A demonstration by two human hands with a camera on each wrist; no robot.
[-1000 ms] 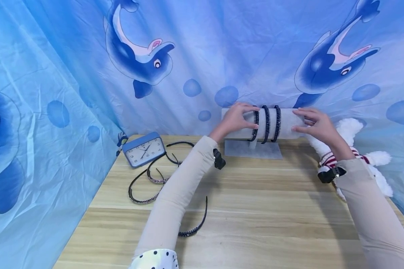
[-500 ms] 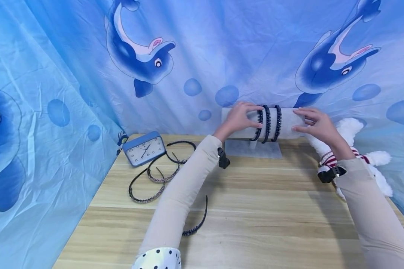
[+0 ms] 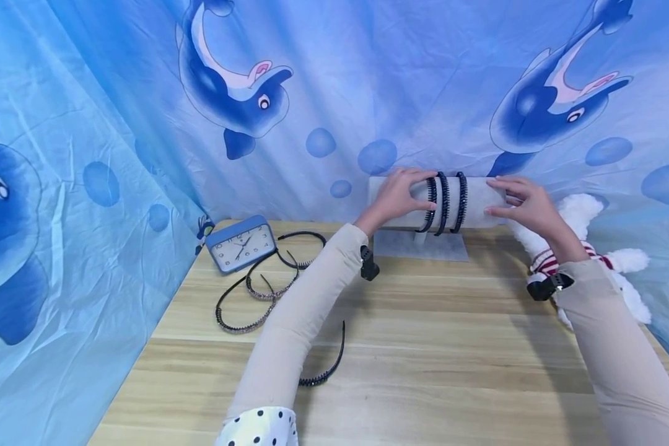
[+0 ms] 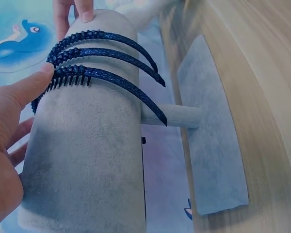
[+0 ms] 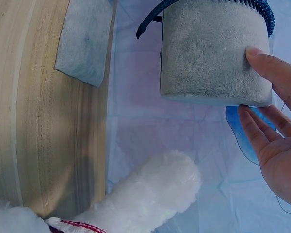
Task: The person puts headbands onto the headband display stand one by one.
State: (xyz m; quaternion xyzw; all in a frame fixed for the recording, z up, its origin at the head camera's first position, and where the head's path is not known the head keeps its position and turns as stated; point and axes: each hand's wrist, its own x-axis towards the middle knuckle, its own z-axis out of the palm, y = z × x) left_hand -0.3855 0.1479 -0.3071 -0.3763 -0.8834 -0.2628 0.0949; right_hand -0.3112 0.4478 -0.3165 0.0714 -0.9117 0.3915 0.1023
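Observation:
A grey fabric-covered roll on a headband display stand (image 3: 478,204) stands at the back of the table, its post rising from a flat base (image 4: 213,141). Three dark toothed headbands ride around the roll. The leftmost headband (image 4: 121,86) is held by my left hand (image 3: 397,195), with the thumb against its toothed edge and the fingers behind the roll. The middle headband (image 3: 443,204) and the right headband (image 3: 461,203) sit close beside it. My right hand (image 3: 526,203) holds the roll's right end, thumb on its front and fingers at the end face.
Several loose headbands (image 3: 240,329) lie on the left of the wooden table (image 3: 451,347), one headband (image 3: 334,365) nearer the front, partly behind my left arm. A blue clock (image 3: 242,244) stands at back left. A white plush toy (image 3: 627,263) lies beneath my right forearm.
My left hand has slid the leftmost headband slightly right along the roll, closer to the middle one. The right hand stays at the roll's end.

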